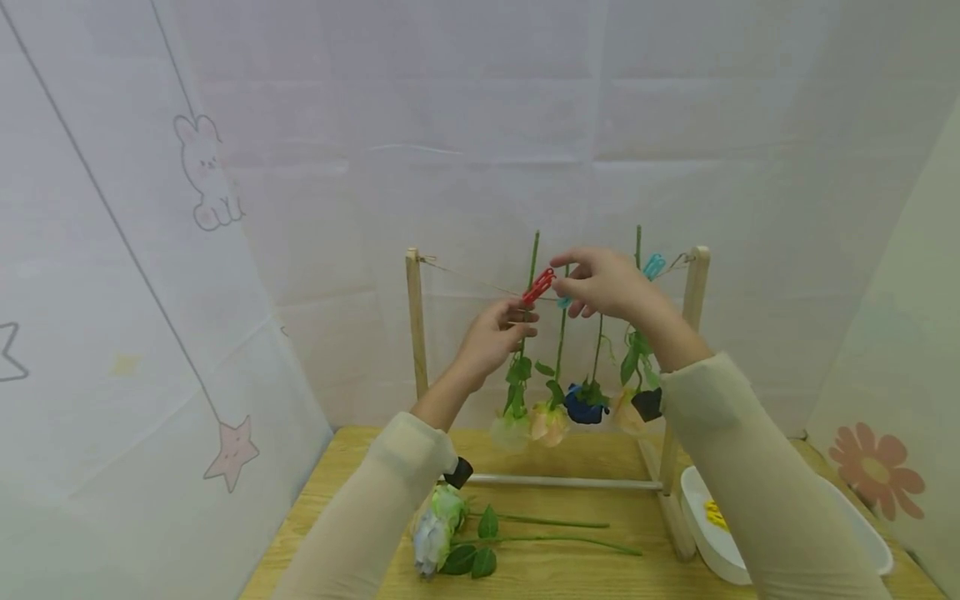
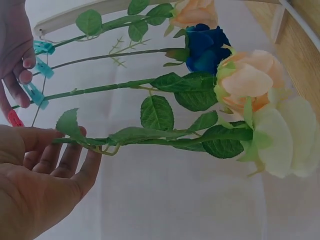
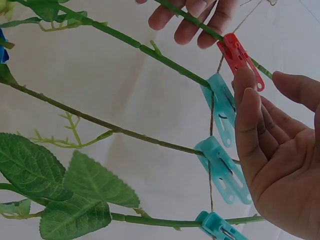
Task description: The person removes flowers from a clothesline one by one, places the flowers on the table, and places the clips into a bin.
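Note:
In the head view my left hand point(image 1: 495, 333) holds the green stem of a white rose point(image 2: 285, 135), which hangs bloom-down. That stem lies between the thumb and fingers in the left wrist view. A red clothespin point(image 3: 240, 57) clips the stem to a thin string point(image 3: 211, 185). My right hand point(image 3: 290, 155) is beside the clothespin's handle end, thumb and fingertips spread apart with nothing pinched between them. Alongside, teal clothespins point(image 3: 220, 107) hold other stems on the string: a peach rose point(image 2: 250, 77), a blue rose point(image 2: 206, 49) and another peach rose point(image 2: 195, 12).
The string spans a wooden frame point(image 1: 417, 333) standing on a wood-grain table point(image 1: 360, 458). Two cut roses point(image 1: 432, 542), pale blue and greenish white, lie in front of it. At the right, a white basin point(image 1: 870, 533) contains yellow pieces point(image 1: 715, 514), partly behind my right sleeve.

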Motion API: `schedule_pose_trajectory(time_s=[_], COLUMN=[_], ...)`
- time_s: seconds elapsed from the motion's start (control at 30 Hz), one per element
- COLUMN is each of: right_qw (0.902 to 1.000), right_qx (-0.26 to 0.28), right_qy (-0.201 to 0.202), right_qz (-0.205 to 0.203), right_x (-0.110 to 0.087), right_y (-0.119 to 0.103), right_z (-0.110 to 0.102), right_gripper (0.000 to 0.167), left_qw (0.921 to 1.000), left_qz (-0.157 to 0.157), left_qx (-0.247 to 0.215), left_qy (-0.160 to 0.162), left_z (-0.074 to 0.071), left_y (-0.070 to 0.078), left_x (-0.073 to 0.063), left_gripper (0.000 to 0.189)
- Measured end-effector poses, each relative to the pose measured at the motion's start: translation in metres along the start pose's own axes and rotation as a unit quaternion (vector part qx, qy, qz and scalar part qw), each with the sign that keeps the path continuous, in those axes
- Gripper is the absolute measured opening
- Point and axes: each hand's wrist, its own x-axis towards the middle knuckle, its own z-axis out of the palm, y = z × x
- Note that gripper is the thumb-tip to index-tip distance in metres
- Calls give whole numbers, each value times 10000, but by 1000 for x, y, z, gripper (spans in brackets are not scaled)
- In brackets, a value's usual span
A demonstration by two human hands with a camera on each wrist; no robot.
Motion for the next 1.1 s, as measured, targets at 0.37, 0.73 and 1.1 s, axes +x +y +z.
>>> schedule_pose_trajectory(time_s=[0.37,0.73,1.1], right_qw=[9986,9962,9927], right_qx=[518,842,1125], right_qy=[-44,183,385], right_qz=[25,107,185], right_x=[2,5,8], right_y=[3,9,13], right_z=[11,21,22], right_gripper=[49,43,36], left_qw=[9998,9998,9998], left_qz=[57,115,161], left_qx=[196,164,-47], left_qy=[87,27,-76], left_z=[5,3,1], left_y=[2,-2,-4], left_x=[-2,-1,-1], left_gripper=[28,26,30])
